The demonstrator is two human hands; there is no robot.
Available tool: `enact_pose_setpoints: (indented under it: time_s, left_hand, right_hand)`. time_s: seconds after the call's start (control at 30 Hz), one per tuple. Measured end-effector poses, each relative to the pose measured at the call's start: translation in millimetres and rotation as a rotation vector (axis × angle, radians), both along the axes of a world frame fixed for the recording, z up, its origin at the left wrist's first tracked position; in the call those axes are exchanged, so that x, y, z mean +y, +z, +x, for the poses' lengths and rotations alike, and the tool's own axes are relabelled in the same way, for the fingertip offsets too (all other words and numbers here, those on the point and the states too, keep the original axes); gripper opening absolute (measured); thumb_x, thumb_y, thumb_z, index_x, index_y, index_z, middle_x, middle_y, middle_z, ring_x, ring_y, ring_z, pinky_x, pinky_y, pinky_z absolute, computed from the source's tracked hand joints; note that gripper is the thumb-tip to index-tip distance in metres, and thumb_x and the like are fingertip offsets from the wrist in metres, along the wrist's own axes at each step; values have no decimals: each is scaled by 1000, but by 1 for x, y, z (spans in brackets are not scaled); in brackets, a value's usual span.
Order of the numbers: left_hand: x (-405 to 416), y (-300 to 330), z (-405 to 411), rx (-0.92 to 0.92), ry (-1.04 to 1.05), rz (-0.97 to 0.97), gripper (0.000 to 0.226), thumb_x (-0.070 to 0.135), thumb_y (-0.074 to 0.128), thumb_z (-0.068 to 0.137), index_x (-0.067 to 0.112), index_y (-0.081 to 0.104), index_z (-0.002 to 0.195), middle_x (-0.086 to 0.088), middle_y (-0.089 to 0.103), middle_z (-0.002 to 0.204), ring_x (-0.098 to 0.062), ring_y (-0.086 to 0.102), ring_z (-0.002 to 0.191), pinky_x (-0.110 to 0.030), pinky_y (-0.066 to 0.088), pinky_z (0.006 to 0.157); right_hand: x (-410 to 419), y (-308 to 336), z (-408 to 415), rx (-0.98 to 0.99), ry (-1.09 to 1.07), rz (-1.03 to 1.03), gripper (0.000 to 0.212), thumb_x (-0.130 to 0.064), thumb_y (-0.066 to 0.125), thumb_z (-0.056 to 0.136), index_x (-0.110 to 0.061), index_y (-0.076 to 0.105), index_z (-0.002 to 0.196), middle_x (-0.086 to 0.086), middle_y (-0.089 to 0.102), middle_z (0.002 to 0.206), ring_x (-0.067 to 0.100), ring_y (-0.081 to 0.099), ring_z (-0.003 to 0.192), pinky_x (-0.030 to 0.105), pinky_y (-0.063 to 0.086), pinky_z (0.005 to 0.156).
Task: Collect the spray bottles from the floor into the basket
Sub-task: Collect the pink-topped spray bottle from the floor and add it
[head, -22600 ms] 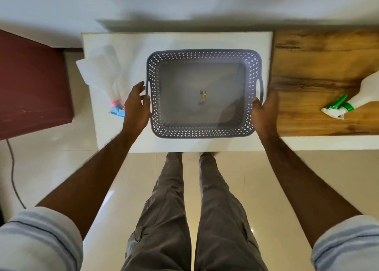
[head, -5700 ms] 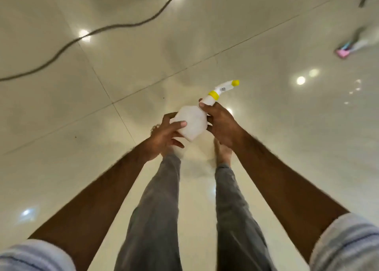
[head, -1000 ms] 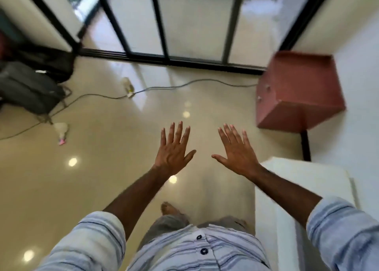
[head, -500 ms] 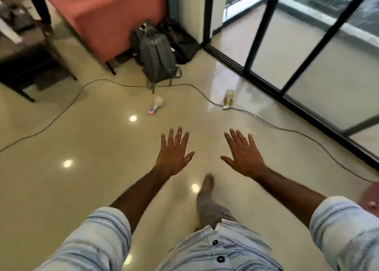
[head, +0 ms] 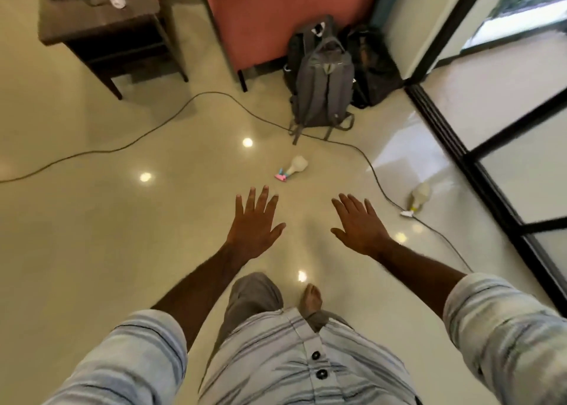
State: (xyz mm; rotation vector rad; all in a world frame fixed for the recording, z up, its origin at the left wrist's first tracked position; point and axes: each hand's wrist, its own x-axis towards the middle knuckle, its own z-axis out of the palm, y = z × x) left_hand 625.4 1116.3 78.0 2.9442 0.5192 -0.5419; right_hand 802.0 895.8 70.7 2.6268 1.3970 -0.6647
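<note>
Two spray bottles lie on the glossy floor ahead of me. A white one with a pink and blue nozzle [head: 294,168] rests just beyond my fingertips, on its side. Another white bottle with a yellow collar [head: 418,198] lies to the right, next to a cable. My left hand [head: 253,222] and my right hand [head: 359,224] are both held out flat over the floor, fingers spread, holding nothing. The basket is out of view.
A dark cable [head: 372,173] snakes across the floor between the bottles. A grey backpack [head: 323,87] leans against a salmon sofa [head: 276,15]. A dark wooden table [head: 104,33] stands at the far left, and glass sliding doors [head: 503,147] run along the right.
My view has swung left and moved forward, so the bottles are closer. Both hands stay open and spread in front of me.
</note>
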Motion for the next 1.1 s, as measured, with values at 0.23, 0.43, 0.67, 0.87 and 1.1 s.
enact_pose_setpoints:
  time_s: [0.23,0.43,0.67,0.87,1.1]
  left_hand:
    - [110,-68,101,74,12,-109,75,63,15,97,19,9,158,-12,1,168,-37,0,154,-64,8,121]
    - [198,-164,182,149,32,-148,74,63,19,97,19,12,157,-11,4,168,-37,4,154,-65,11,119]
    - [253,-337,251,211,122,-222,73,59,29,98,20,12,157,-10,4,168,-36,4,154,-65,13,120]
    - [259,-494,281,263,248,-240,75,50,45,97,19,10,156,-10,2,168,-35,4,154,-62,14,119]
    - [246,-606,292,308,330,-374,74,40,54,96,20,14,156,-9,4,168,-33,4,155,-61,15,121]
  right_hand:
    - [141,-58,109,14,47,-76,73,-50,44,97,-14,17,154,11,18,164,30,15,152,54,17,122]
    - [242,-155,186,93,33,-167,76,-53,47,95,-14,19,154,11,19,163,30,16,152,53,17,122]
    - [334,-359,254,151,134,-238,78,-50,55,91,-16,21,153,10,24,162,30,20,150,53,17,121]
    - [383,-547,311,81,398,-348,63,-31,60,89,-14,35,145,11,30,156,30,18,149,54,9,121]
    - [382,-667,335,-13,593,-428,64,-18,63,86,-15,36,143,12,32,154,34,17,150,62,9,120]
